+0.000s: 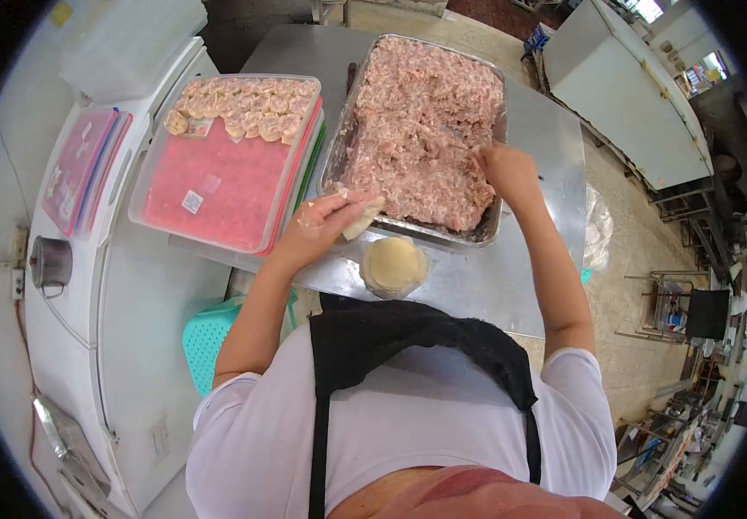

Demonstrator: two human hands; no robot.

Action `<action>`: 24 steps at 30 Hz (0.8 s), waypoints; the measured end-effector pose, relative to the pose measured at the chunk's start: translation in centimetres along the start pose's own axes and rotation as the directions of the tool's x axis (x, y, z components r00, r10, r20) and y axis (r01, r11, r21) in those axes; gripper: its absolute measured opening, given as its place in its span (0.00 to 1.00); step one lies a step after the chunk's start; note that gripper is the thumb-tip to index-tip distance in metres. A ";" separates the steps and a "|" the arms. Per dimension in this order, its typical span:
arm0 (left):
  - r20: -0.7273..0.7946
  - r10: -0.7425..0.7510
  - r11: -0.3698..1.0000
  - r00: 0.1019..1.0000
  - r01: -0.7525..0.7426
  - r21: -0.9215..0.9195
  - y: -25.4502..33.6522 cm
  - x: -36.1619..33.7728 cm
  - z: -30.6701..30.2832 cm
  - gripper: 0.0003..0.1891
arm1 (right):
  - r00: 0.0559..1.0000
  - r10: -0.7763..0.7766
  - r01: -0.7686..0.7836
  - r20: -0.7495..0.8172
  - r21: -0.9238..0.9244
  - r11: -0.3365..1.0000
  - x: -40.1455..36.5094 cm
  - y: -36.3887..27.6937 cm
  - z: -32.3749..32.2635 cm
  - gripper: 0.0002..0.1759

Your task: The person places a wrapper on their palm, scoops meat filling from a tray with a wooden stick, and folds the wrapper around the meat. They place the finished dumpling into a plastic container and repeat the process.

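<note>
My left hand (pixel 323 223) is closed around a pale dumpling wrapper (pixel 363 220), just off the near left corner of a metal tray (pixel 339 156). Ground meat (pixel 429 112) fills that tray, scooped lower toward the near middle. At the tray's right side my right hand (pixel 506 173) has its fingers curled together against the meat; whatever they grip, if anything, is hidden. A stack of round wrappers (pixel 395 264) lies on the metal table (pixel 512 268) in front of my apron. Left of the meat, rows of filled dumplings (pixel 252 104) cover the far part of a plastic tray (pixel 218 186).
Under the dumpling tray are more stacked trays with red and green edges. A white freezer (pixel 144 346) stands at the left, with coloured lids (pixel 83 169) and a small metal pot (pixel 51 261) on it. A turquoise basket (pixel 207 342) sits below the table's left edge.
</note>
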State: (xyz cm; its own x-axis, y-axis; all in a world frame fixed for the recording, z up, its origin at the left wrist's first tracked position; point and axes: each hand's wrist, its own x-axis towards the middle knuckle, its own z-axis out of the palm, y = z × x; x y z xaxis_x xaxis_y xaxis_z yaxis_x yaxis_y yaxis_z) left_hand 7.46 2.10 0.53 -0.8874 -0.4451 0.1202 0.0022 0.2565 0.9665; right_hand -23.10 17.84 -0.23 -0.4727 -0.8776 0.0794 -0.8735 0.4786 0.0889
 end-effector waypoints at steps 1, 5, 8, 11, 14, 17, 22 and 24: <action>-0.007 0.142 0.969 0.990 -0.138 0.204 0.3 0.0 0.2 0.12 | 0.993 -0.001 0.002 -0.114 0.007 1.000 0.4 0.1 0.7 0.15; -0.028 0.254 0.791 0.967 -0.190 0.581 0.6 -0.6 0.6 0.10 | 0.986 -0.163 0.163 -0.019 0.018 0.986 0.6 -4.0 3.4 0.13; -0.144 0.105 0.901 0.984 -0.033 0.434 1.7 -1.1 1.0 0.10 | 0.979 -0.204 0.205 -0.023 0.102 0.973 -1.7 -5.5 2.5 0.14; -0.309 -0.047 0.994 0.950 0.076 0.083 -0.8 -2.0 0.8 0.10 | 0.961 -0.266 0.277 -0.078 0.227 0.934 -1.8 -4.8 2.3 0.17; -0.232 -0.413 0.799 0.881 0.228 -0.556 -0.4 -3.1 1.0 0.10 | 0.935 -0.228 0.287 -0.270 0.206 0.935 0.6 -3.4 0.9 0.18; -0.192 -0.255 0.905 0.948 0.164 -0.393 -1.0 -3.9 0.5 0.12 | 0.892 -0.270 0.318 -0.362 0.079 0.945 3.6 -3.3 2.4 0.19; -0.153 -0.294 0.843 0.943 0.180 -0.507 -1.1 -4.1 0.1 0.15 | 0.942 -0.304 0.333 -0.144 0.264 0.905 1.2 -5.8 4.6 0.19; -0.141 -0.338 0.768 0.931 0.186 -0.613 -1.8 -3.9 -0.1 0.15 | 0.947 -0.308 0.321 -0.093 0.337 0.885 -0.1 -5.5 4.3 0.19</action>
State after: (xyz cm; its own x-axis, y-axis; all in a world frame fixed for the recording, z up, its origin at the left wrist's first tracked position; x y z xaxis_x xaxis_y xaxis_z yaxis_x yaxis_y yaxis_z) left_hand 11.00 3.28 -1.70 -0.7616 -0.6217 -0.1827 0.1192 -0.4116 0.9035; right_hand -18.74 15.17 -5.00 -0.1682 -0.9758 0.1399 -0.9640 0.1331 -0.2302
